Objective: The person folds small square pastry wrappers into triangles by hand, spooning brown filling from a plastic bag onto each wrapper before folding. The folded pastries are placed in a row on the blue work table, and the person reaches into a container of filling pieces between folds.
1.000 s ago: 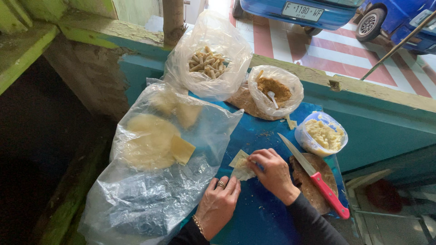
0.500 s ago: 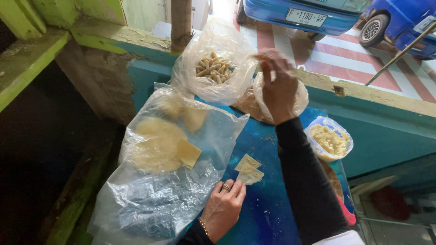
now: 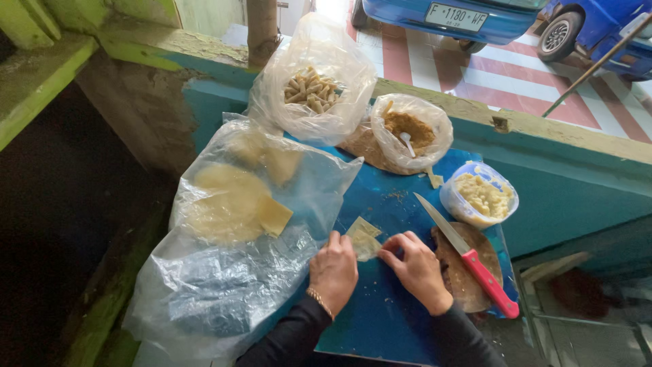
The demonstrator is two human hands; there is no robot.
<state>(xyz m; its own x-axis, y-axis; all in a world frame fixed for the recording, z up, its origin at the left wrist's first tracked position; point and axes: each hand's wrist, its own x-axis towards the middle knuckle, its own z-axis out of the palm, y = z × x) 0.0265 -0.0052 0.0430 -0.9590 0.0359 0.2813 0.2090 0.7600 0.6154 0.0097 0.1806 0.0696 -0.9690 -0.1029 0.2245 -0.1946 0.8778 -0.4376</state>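
Blue surface: the painted bench (image 3: 401, 319) carries everything, with a teal ledge behind it.
Left hand: the left hand (image 3: 334, 270) lies knuckles up, fingers curled, its tips pinching the near left edge of a pale wrapper sheet (image 3: 364, 238).
Right hand: the right hand (image 3: 419, 270) is also curled, thumb and forefinger closed on the right side of the same sheet.
Wrapper sheet: thin, yellowish and partly folded, it lies on the bench between the two hands, touching both.
Filling bag: a clear bag of brown crumbly filling (image 3: 407, 130) with a white spoon stands well behind the hands.
Rolls bag: a bigger clear bag (image 3: 309, 88) holds finished small rolls, left of the filling.
Wrapper stack: more pale sheets (image 3: 234, 200) lie inside a large flat plastic bag just left of the left hand.
Tub: a small clear tub of pale mash (image 3: 479, 196) sits to the right.
Knife: a red-handled knife (image 3: 468, 257) rests across a round wooden board (image 3: 462, 278), just beside the right hand.
Doing it well, as I judge: keep the fold tight and even, press with the fingertips rather than the nails so the thin sheet does not tear, and tuck both sides before rolling on.
Watch: the knife blade lies near the right wrist.
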